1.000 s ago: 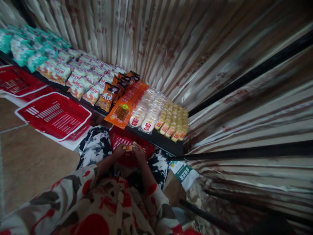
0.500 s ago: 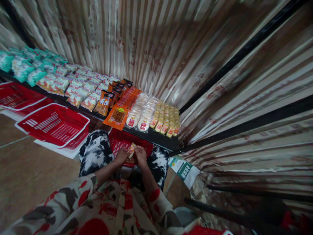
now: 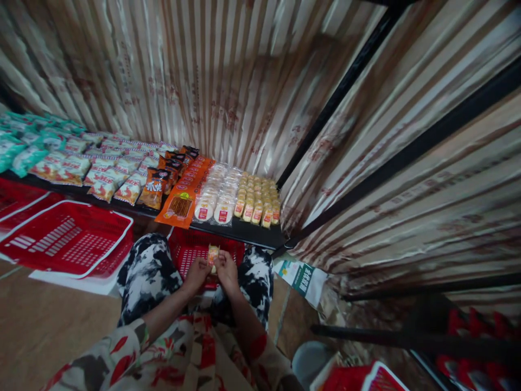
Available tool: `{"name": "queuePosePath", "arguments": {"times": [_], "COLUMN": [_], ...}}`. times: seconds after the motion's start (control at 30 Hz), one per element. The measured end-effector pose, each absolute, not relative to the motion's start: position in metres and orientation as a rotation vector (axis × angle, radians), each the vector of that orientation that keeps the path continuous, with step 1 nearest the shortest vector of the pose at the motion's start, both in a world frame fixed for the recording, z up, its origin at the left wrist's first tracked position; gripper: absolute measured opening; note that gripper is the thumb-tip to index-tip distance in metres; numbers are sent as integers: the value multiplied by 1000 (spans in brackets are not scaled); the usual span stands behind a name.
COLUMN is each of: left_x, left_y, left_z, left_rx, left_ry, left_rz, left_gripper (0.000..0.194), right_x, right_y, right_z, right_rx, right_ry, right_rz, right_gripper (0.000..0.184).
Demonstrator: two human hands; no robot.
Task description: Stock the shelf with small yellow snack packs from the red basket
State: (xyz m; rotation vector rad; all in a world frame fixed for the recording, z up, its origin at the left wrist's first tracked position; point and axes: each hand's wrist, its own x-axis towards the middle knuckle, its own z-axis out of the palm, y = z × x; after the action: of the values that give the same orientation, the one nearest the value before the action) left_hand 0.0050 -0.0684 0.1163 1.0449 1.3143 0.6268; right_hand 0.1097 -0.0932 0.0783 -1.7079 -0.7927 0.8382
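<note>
My left hand point(image 3: 196, 273) and my right hand point(image 3: 227, 271) meet between my knees, both pinched on a small yellow snack packet point(image 3: 213, 254) held upright. They hover over a red plastic basket point(image 3: 189, 256) on the floor. Just beyond it runs a low black shelf point(image 3: 248, 232) with rows of matching yellow packets point(image 3: 260, 200), round white rice crackers point(image 3: 214, 196) and orange snack bags point(image 3: 181, 198).
Red baskets point(image 3: 65, 244) lie on the floor at the left. More snack bags point(image 3: 97, 174) line the shelf leftwards. A striped curtain point(image 3: 228, 81) and black frame bars point(image 3: 399, 163) close off the back and right. A green-white bag point(image 3: 303, 278) lies by my right knee.
The camera has tilted and shifted, so the shelf sits lower left in view. The packet between my hands has turned from lying flat to standing upright.
</note>
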Motion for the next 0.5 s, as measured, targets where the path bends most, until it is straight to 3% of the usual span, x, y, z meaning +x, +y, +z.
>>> {"name": "queuePosePath", "arguments": {"times": [0.5], "left_x": [37], "left_y": [-58], "left_z": [122], "left_rx": [1176], "left_ry": [1173], "left_rz": [746], "left_gripper": [21], "right_x": [136], "right_y": [-93], "right_z": [119], "right_rx": [-1750], "right_ry": [-849], "right_rz": [675], "right_gripper": [28]}}
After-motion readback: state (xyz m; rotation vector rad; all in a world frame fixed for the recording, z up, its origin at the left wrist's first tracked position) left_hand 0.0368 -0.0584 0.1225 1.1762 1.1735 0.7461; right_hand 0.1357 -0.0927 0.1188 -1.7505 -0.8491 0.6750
